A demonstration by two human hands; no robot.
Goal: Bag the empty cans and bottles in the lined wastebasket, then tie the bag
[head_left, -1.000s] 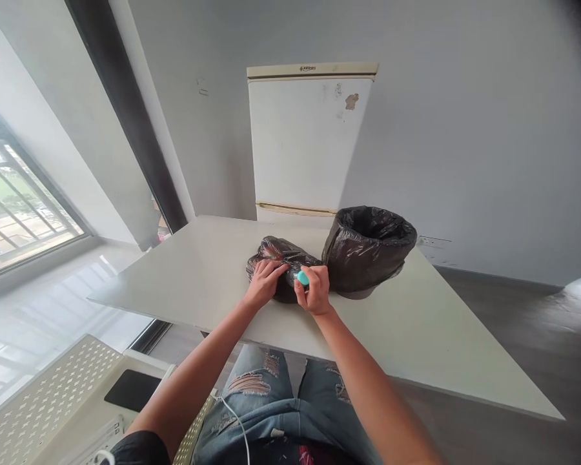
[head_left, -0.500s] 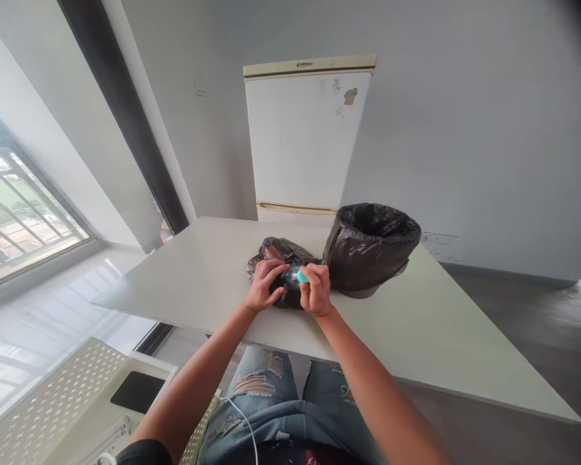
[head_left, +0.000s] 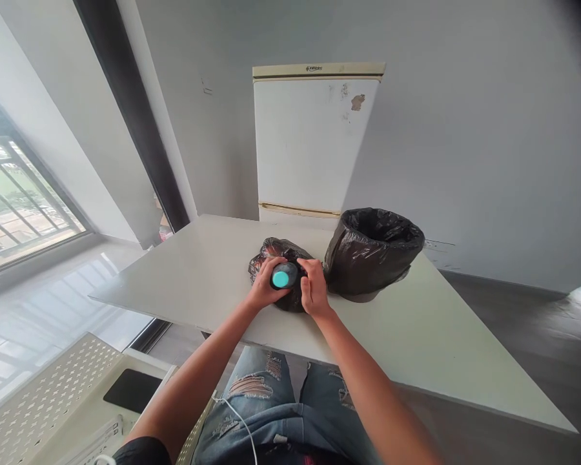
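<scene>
A bottle with a teal cap [head_left: 281,279] points its capped end up toward me, and its lower part is hidden. My left hand [head_left: 264,286] is wrapped around the bottle's left side. Just right of the bottle is my right hand [head_left: 314,287], its thumb and forefinger apart and nothing visible between them. Beneath and behind both hands lies a crumpled black plastic bag [head_left: 290,247], with some reddish contents showing at its upper left.
A bin lined with a black bag [head_left: 348,265] stands open on the white table [head_left: 416,349], right of my hands. Behind the table is a white fridge [head_left: 314,142]. At lower left, a pale perforated cart [head_left: 53,394] carries a dark flat object [head_left: 133,390].
The bottle has tipped so its cap faces me, and it now sits in my left hand. My right hand has come off the cap and its fingers have loosened.
</scene>
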